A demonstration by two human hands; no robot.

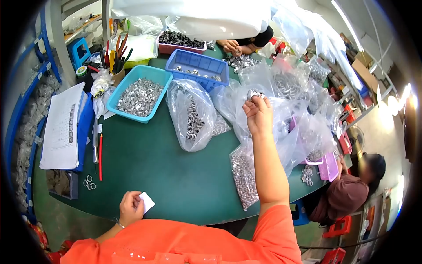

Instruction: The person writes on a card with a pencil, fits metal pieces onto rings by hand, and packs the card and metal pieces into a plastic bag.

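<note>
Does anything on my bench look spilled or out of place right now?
Possibly: a few loose rings lie directly on the green tabletop at the left, while many similar pieces sit in the teal tub. Another loose heap lies beside the purple basket. Either may be deliberate.

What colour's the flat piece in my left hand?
The flat piece is white, clearest in the head view.

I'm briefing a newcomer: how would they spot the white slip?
Find the big green table, then the person's left hand at its near edge. The white slip juts out from that hand, towards the right of the picture. Unlike the printed sheet farther left, it is small, with no visible print.
</note>
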